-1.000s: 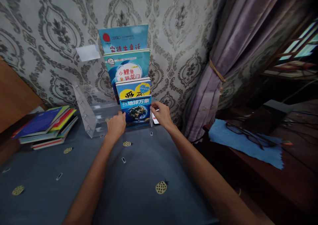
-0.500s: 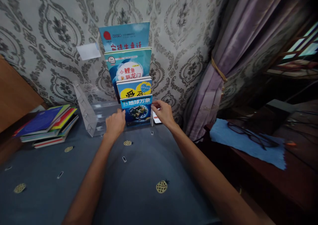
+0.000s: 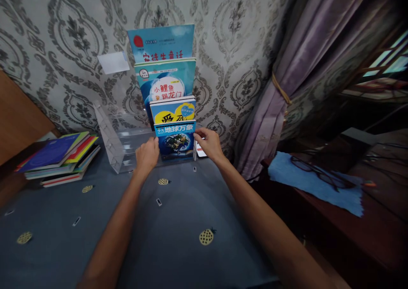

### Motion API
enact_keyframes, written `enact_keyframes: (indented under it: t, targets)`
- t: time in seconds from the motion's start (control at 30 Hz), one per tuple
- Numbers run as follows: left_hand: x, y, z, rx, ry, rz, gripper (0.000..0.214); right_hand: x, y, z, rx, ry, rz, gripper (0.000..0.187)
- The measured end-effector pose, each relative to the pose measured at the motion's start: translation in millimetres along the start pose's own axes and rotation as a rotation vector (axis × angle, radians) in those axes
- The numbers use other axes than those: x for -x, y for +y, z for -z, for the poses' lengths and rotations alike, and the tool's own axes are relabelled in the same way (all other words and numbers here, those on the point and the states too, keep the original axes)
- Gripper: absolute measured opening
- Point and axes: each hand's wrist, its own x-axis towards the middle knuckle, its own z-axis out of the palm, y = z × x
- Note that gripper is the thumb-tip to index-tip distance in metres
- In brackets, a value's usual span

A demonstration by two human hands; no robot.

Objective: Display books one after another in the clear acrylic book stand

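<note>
A small blue book with a globe on its cover [image 3: 176,143] stands upright in the front tier of a clear acrylic rack [image 3: 111,146]. My left hand [image 3: 147,155] is closed at the book's left edge, fingers curled and fingertips partly hidden. On the opposite side, my right hand [image 3: 208,143] pinches the right edge between thumb and fingers. Behind it rise a yellow and blue book [image 3: 172,112], a teal book with a white oval [image 3: 167,87] and, tallest, a light blue book [image 3: 162,42], in stepped rows.
A stack of books [image 3: 60,157] lies left of the rack on the dark tablecloth [image 3: 143,238]. Patterned wallpaper backs the rack. A phone-like object [image 3: 201,150] shows behind my right hand. To the right are a tied curtain [image 3: 270,123] and glasses [image 3: 318,174] on a blue cloth [image 3: 287,178].
Both hands stay at the edges of the globe book, which sits about as before. The whole view has shifted very slightly.
</note>
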Motion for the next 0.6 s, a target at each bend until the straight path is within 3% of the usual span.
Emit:
enact_keyframes:
  t: [0.6]
  targets:
    - [-2.3,-3.1,-9.6,0.003,0.014,-0.014,0.061,2.1,-1.6,-0.9,-0.013,0.018,0.003,0.023]
